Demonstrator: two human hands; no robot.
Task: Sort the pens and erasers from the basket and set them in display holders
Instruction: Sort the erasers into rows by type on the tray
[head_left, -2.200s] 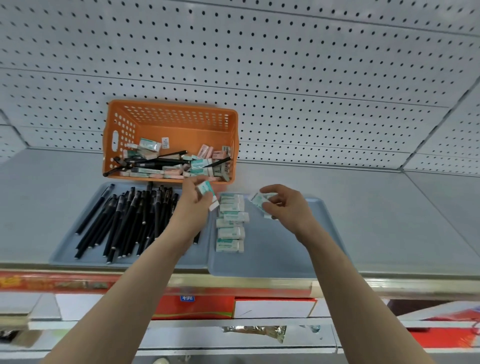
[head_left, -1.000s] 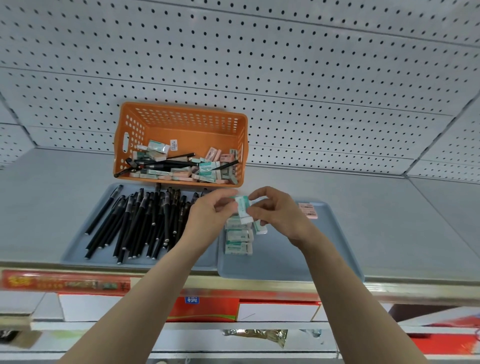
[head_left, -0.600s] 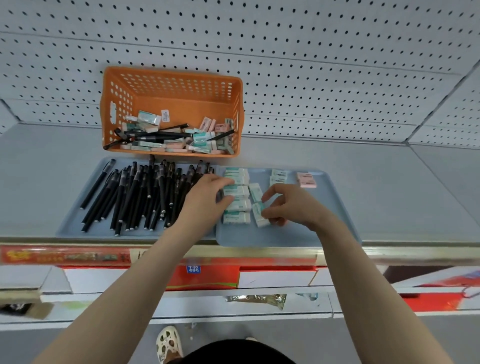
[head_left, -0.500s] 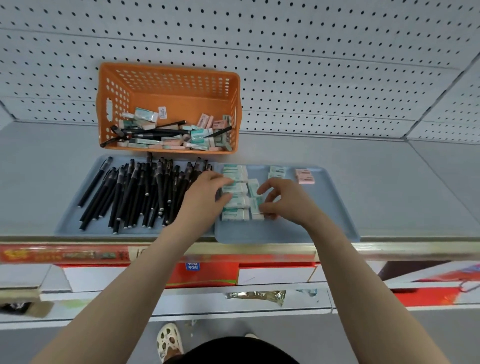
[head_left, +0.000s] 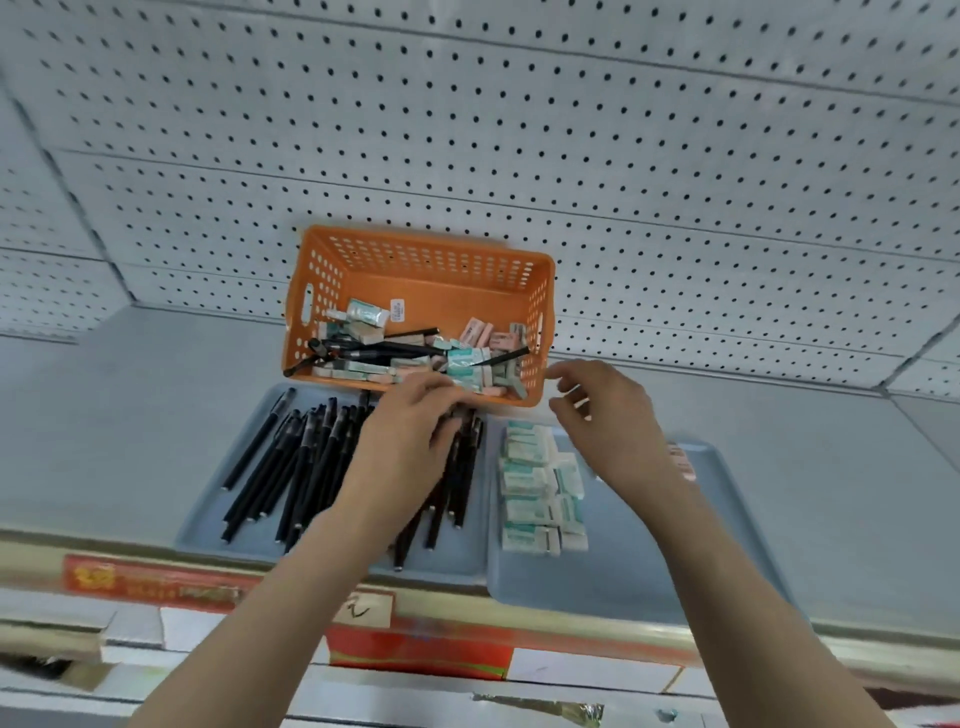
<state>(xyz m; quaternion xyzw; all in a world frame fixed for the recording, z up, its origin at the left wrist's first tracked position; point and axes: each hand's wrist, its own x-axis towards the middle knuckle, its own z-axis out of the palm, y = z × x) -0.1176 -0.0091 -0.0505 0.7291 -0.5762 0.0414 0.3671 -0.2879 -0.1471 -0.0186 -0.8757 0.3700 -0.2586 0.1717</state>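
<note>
1. While the left hand (head_left: 410, 441) reaches the orange basket's (head_left: 421, 291) front rim, fingers outstretched, the right hand (head_left: 608, 415) hovers beside it, fingers apart and empty.
2. Pens (head_left: 291, 462) and erasers (head_left: 524, 480) lie on trays (head_left: 639, 571) before the basket.

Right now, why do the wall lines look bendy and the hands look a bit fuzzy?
Head view: the wide-angle lens bends the pegboard seams and shelf edge. Head view: the left hand and right hand smear slightly, probably motion blur, while the orange basket looks sharper. Light is even, no strong glare.
</note>
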